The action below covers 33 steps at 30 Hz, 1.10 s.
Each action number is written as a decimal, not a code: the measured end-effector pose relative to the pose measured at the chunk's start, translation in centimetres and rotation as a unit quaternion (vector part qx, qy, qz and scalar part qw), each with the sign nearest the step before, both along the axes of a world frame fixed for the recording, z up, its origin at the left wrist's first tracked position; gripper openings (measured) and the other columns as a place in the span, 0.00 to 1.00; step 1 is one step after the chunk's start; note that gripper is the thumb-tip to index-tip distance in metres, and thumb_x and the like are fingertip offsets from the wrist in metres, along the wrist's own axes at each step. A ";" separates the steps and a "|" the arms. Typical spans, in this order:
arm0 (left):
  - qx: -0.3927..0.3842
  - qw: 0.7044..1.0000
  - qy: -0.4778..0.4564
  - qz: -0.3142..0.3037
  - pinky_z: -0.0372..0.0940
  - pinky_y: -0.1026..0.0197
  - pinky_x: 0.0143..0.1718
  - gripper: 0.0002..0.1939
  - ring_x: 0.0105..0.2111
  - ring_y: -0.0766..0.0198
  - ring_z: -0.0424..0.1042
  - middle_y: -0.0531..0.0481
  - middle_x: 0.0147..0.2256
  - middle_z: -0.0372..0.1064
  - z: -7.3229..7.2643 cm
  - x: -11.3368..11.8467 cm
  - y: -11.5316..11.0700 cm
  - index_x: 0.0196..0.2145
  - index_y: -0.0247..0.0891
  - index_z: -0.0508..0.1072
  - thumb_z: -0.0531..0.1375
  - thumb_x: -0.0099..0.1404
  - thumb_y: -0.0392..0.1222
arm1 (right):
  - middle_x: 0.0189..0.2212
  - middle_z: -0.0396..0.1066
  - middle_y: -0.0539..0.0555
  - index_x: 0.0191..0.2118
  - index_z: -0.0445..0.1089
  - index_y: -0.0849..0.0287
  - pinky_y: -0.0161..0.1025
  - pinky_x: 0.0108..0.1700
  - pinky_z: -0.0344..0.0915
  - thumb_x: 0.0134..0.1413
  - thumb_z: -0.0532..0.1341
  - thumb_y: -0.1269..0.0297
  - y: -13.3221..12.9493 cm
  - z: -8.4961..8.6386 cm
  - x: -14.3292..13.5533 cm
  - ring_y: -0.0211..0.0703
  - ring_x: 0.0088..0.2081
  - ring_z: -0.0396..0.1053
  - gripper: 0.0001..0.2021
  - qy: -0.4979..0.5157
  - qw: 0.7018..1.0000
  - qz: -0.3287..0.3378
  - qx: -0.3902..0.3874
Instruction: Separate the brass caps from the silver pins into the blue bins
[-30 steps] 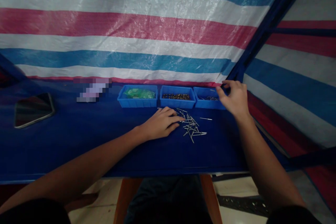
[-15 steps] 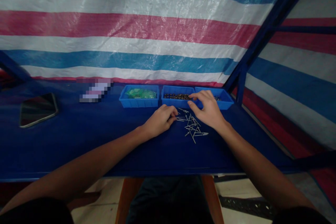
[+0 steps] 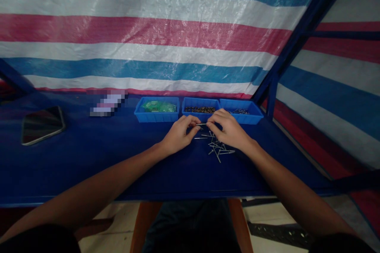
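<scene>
My left hand [image 3: 180,133] pinches a thin silver blind rivet [image 3: 201,124] between thumb and fingers, its shaft pointing right. At the rivet's right end, the thumb and fingertips of my right hand [image 3: 228,128] are closed together; whatever small piece they hold is hidden. Below both hands, several loose rivets [image 3: 219,149] lie in a tangled pile on the blue table [image 3: 178,174]. Behind my fingers stands a blue bin with small brass-coloured pieces [image 3: 202,109]. Another blue bin [image 3: 247,119], right of it, holds thin silver parts.
A third blue bin [image 3: 157,117], on the left, contains green plastic packets [image 3: 158,106]. A phone [image 3: 43,125] lies at the table's far left, with a blurred-out item [image 3: 108,102] nearer the back. Striped plastic sheeting [image 3: 142,31] hangs behind, and a blue metal frame [image 3: 273,87] rises at the right.
My right hand has come from the brass-piece bin down and left to meet my left hand. The rivet now spans the gap between my fingertips.
</scene>
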<state>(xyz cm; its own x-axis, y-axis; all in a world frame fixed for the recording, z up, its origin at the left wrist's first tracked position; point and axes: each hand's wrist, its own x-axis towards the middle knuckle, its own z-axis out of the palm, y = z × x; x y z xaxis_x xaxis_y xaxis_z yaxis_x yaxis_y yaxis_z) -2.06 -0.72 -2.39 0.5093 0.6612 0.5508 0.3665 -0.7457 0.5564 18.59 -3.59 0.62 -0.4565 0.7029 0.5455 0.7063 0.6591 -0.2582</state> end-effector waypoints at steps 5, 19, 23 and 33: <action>0.009 0.999 0.018 0.027 0.64 0.62 0.36 0.04 0.32 0.63 0.68 0.52 0.29 0.70 0.3 0.0 -0.1 0.36 0.37 0.71 0.57 0.67 0.39 | 0.27 0.67 0.52 0.30 0.66 0.58 0.42 0.39 0.58 0.62 0.55 0.65 0.0 0.0 -0.1 0.42 0.33 0.62 0.09 0.019 1.000 0.012 0.000; 0.008 0.990 0.138 0.009 0.63 0.59 0.37 0.08 0.34 0.61 0.70 0.49 0.33 0.73 0.8 -0.8 0.4 0.36 0.37 0.73 0.54 0.68 0.39 | 0.28 0.71 0.53 0.30 0.69 0.57 0.44 0.40 0.61 0.61 0.55 0.63 1.3 1.1 4.1 0.45 0.34 0.66 0.10 0.075 0.987 -0.108 0.091; -0.001 0.979 0.204 -0.011 0.64 0.59 0.37 0.05 0.36 0.60 0.71 0.50 0.34 0.72 1.0 -1.4 0.7 0.37 0.38 0.73 0.59 0.63 0.39 | 0.31 0.73 0.56 0.30 0.71 0.56 0.48 0.43 0.62 0.59 0.55 0.58 3.2 0.0 9.0 0.49 0.36 0.67 0.12 0.087 0.961 -0.242 0.104; 0.012 0.970 0.242 -0.008 0.64 0.59 0.39 0.06 0.37 0.60 0.70 0.48 0.35 0.71 0.6 -1.0 0.5 0.35 0.37 0.71 0.54 0.68 0.37 | 0.35 0.72 0.58 0.38 0.73 0.57 0.52 0.49 0.60 0.58 0.57 0.54 2.2 0.4 6.3 0.53 0.43 0.65 0.13 0.079 0.951 -0.274 0.123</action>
<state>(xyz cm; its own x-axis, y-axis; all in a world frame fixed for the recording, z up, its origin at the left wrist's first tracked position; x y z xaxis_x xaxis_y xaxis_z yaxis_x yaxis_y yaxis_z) -3.02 -0.18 -1.81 0.7226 0.6404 0.2602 0.5678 -0.7646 0.3049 24.84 -1.43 0.97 0.0424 0.6545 0.7548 0.9263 0.2574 -0.2753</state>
